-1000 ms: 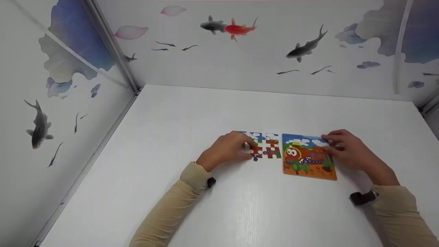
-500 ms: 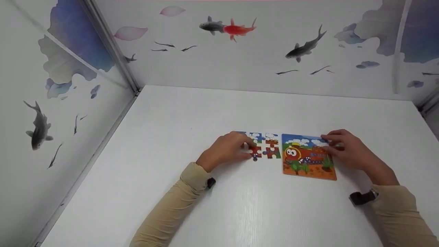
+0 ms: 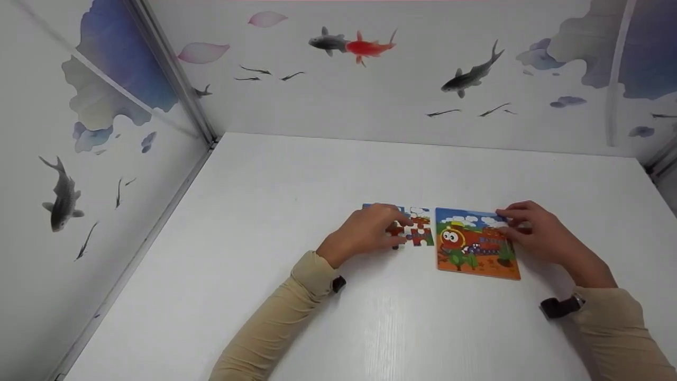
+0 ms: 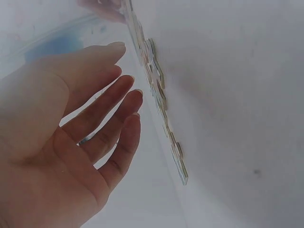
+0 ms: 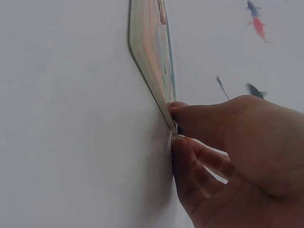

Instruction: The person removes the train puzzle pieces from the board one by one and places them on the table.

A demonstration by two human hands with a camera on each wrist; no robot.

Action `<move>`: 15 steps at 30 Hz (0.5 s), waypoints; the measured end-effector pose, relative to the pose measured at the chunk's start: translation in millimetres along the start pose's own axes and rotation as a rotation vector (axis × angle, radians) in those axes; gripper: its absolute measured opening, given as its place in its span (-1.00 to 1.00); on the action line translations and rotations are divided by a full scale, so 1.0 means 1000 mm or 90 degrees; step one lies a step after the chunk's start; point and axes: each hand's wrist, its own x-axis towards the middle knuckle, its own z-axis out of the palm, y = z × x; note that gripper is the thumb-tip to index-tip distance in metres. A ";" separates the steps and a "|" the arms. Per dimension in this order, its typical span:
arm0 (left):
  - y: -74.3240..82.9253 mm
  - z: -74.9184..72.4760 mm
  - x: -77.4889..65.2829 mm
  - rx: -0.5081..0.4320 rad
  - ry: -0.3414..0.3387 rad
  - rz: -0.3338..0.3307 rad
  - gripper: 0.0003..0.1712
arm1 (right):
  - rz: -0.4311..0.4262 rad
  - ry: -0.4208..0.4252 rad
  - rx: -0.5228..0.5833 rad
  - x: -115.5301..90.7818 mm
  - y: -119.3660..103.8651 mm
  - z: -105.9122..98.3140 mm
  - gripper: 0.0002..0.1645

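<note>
In the head view, several jigsaw pieces (image 3: 421,237) lie in rows on the white table. My left hand (image 3: 366,230) is over the left part of these rows and covers some pieces. From the left wrist, its gently bent fingers (image 4: 124,102) hold nothing and stand apart from the pieces (image 4: 164,107), seen edge-on. To the right of the pieces lies a square jigsaw puzzle board (image 3: 470,254) with a cartoon train. My right hand (image 3: 539,230) pinches this board at its upper right edge, thumb (image 5: 183,116) on the face and a fingertip at the edge.
White tabletop (image 3: 381,328) surrounds the puzzle. A back wall (image 3: 338,100) and a left wall (image 3: 31,222), both printed with fish and petals, enclose it. Dark wrist straps (image 3: 561,307) show at the tan sleeves (image 3: 608,323).
My left hand has moved a little to the right across the loose pieces, baring some at its upper left and covering others. The right hand and the board have stayed in place.
</note>
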 end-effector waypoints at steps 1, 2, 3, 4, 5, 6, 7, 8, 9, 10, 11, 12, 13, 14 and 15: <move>0.001 0.001 0.001 -0.002 0.000 0.004 -0.58 | 0.001 0.000 0.000 0.000 0.000 0.000 -0.36; 0.002 0.002 0.003 -0.004 0.000 0.007 -0.59 | 0.004 -0.001 0.001 0.000 0.000 0.000 -0.36; 0.003 0.004 0.004 -0.007 -0.001 0.009 -0.59 | 0.006 -0.002 0.001 0.000 -0.001 0.000 -0.37; 0.004 0.005 0.005 -0.010 -0.003 0.012 -0.60 | 0.006 -0.004 0.003 0.000 -0.001 -0.001 -0.37; 0.005 0.006 0.006 -0.012 -0.004 0.016 -0.60 | 0.009 -0.005 0.003 0.000 -0.001 -0.001 -0.37; 0.006 0.007 0.008 -0.010 -0.005 0.020 -0.61 | 0.012 -0.005 0.005 0.000 -0.001 -0.001 -0.37; 0.008 0.008 0.009 -0.008 -0.006 0.025 -0.63 | 0.012 -0.006 0.006 -0.001 -0.001 -0.001 -0.36; 0.009 0.009 0.011 -0.008 -0.008 0.028 -0.64 | 0.011 -0.006 0.006 -0.001 -0.001 -0.001 -0.37; 0.011 0.010 0.012 -0.007 -0.011 0.033 -0.65 | 0.011 -0.006 0.006 -0.001 -0.001 -0.001 -0.37; 0.013 0.011 0.014 -0.005 -0.013 0.040 -0.66 | 0.011 -0.006 0.006 -0.001 -0.001 -0.001 -0.37; 0.014 0.012 0.016 -0.006 -0.017 0.043 -0.67 | 0.009 -0.006 0.007 -0.001 -0.001 -0.001 -0.36; 0.016 0.013 0.017 -0.005 -0.019 0.048 -0.68 | 0.008 -0.005 0.006 -0.001 -0.001 -0.001 -0.37; 0.018 0.014 0.019 -0.005 -0.023 0.052 -0.67 | 0.006 -0.006 0.005 -0.001 -0.002 -0.001 -0.37; 0.021 0.015 0.020 -0.002 -0.025 0.056 -0.66 | 0.005 -0.005 0.005 -0.001 -0.003 -0.001 -0.38; 0.022 0.016 0.022 0.001 -0.027 0.062 -0.66 | 0.003 -0.004 0.002 -0.001 -0.003 -0.001 -0.38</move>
